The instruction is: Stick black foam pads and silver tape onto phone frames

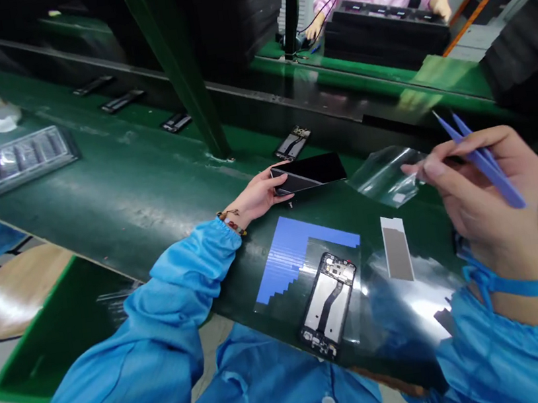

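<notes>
Two hands at work: my left hand (261, 194) pinches the near end of a glossy black screen (310, 172), long axis running left to right, lifted just above the green counter (111, 183). My right hand (486, 197) grips blue tweezers (481, 161) and a clear film (385, 175). A rectangular frame (328, 305) lies near me, beside stepped blue sheets (289, 252).

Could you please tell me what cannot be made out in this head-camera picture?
- Black glossy phone panel: its near-left end is hidden by the left hand.
- Clear plastic film: blurred; its edge is behind the right hand.
- Blue plastic tweezers: their tips are hidden in the hand.
</notes>
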Demonstrator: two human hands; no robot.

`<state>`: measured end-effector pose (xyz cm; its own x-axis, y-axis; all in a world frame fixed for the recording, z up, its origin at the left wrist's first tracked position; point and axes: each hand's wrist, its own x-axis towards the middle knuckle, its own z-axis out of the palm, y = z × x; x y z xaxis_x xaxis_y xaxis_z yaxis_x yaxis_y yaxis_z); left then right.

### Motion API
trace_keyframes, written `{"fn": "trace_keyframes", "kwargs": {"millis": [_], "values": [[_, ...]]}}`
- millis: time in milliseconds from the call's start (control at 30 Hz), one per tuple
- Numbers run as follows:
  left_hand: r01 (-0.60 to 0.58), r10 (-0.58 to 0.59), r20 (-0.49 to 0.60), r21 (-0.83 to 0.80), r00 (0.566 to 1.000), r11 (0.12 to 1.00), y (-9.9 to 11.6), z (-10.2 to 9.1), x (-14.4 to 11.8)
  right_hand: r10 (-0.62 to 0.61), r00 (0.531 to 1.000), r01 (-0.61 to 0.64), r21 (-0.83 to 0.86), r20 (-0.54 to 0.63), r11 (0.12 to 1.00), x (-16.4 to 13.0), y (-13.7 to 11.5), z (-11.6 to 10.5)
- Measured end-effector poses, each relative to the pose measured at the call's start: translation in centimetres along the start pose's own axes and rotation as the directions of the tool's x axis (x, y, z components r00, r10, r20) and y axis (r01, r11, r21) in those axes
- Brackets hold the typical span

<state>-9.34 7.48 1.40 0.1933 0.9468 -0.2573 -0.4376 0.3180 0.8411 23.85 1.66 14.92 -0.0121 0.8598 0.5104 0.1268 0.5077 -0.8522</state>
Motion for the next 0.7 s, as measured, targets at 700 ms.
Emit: {"fn": "trace_keyframes", "kwargs": {"millis": [700], "values": [[0.209,-0.222,0.326,0.075,0.919,0.975,-3.3,4.5,-3.6,0.273,0.95,-0.275,0.005,-0.153,0.961,-5.8,8.9,0.5]]}}
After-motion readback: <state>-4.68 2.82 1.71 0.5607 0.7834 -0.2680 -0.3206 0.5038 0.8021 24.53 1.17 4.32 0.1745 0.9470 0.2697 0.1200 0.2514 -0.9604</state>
